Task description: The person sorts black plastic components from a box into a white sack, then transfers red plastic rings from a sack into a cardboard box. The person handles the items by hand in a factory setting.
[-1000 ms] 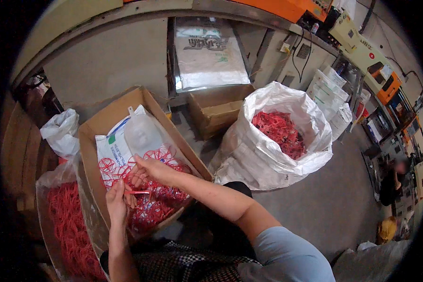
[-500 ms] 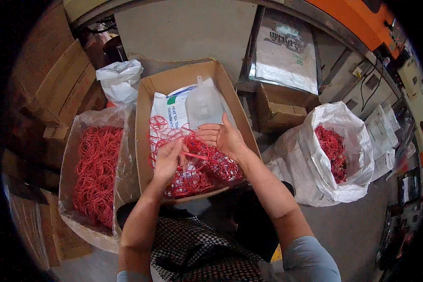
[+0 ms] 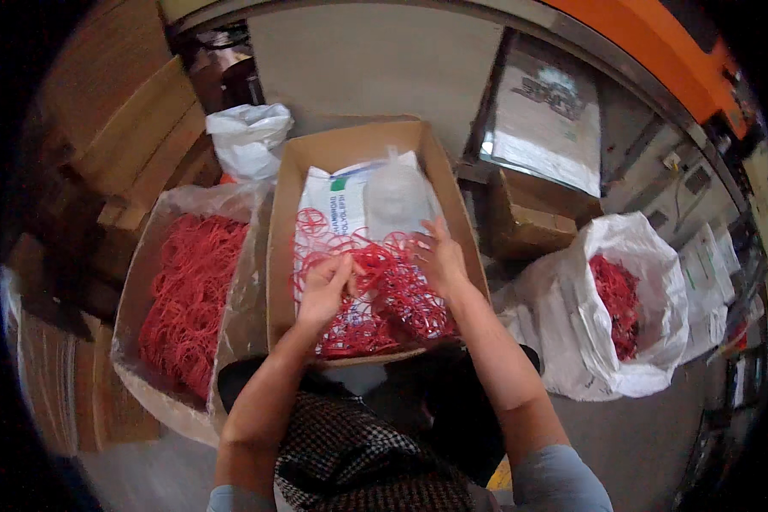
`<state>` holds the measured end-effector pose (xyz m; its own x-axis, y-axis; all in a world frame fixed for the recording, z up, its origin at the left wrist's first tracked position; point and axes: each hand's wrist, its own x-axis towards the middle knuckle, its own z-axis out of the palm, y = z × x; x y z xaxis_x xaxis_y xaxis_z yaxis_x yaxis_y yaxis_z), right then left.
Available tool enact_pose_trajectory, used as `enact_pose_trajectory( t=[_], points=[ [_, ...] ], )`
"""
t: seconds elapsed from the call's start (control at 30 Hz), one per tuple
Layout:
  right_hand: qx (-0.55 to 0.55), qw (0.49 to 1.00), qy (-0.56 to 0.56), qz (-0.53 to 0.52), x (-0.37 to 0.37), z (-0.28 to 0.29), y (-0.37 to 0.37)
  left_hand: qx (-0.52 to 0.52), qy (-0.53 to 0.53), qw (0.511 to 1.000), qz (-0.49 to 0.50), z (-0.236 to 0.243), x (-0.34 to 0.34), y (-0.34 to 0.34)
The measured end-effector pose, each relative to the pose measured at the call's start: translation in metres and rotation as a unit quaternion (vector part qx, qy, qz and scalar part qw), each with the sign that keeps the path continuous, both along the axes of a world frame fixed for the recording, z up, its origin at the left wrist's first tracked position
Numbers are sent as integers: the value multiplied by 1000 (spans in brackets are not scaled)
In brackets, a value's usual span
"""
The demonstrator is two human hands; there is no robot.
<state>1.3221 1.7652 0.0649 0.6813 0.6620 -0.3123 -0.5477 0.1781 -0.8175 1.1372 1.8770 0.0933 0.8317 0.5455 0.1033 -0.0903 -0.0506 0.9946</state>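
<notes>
Thin red rings (image 3: pixel 374 256), tangled together, lie in the near half of an open cardboard box (image 3: pixel 284 243) in front of me. My left hand (image 3: pixel 326 286) is closed on some of these red rings, its thumb and fingers pinched together. At the right side of the tangle is my right hand (image 3: pixel 446 263), fingers stretched forward and apart, slightly blurred; nothing shows in its grip. Under the rings lies a white printed sack (image 3: pixel 337 218) with a green patch. A translucent plastic scoop (image 3: pixel 397 200) rests on it at the far end.
To the left stands a plastic-lined box (image 3: pixel 252 294) full of red rings (image 3: pixel 192 299). A white woven sack (image 3: pixel 563 324) on the right holds red scraps (image 3: pixel 614 303). Behind are a small cardboard box (image 3: pixel 542 209), a white bag (image 3: pixel 247 136) and a pale machine panel (image 3: pixel 375 68).
My right hand has turned from palm-up and moved down to the right of the red rings. My left hand keeps its pinch. The whole view has shifted slightly.
</notes>
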Motion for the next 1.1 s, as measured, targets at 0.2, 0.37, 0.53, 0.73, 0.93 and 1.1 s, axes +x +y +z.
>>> enact_pose_trajectory(
  t=[0.2,0.37,0.53,0.73,0.93,1.1],
  points=[
    [-52,991,-33,-121,-11,16,-3,37,32,996,75,-16,-2,5],
    [-31,991,-62,-114,-20,21,-4,14,140,982,127,-51,2,26],
    [-152,984,-96,15,-9,-10,1,49,134,968,208,-48,5,34],
    [-211,964,-146,74,-14,-22,31,272,204,924,175,-60,11,39],
    [-279,881,-373,80,-3,-19,34,188,150,956,170,-71,30,26],
    [-272,905,-313,94,-18,38,-3,293,231,924,79,31,27,15]
  ],
)
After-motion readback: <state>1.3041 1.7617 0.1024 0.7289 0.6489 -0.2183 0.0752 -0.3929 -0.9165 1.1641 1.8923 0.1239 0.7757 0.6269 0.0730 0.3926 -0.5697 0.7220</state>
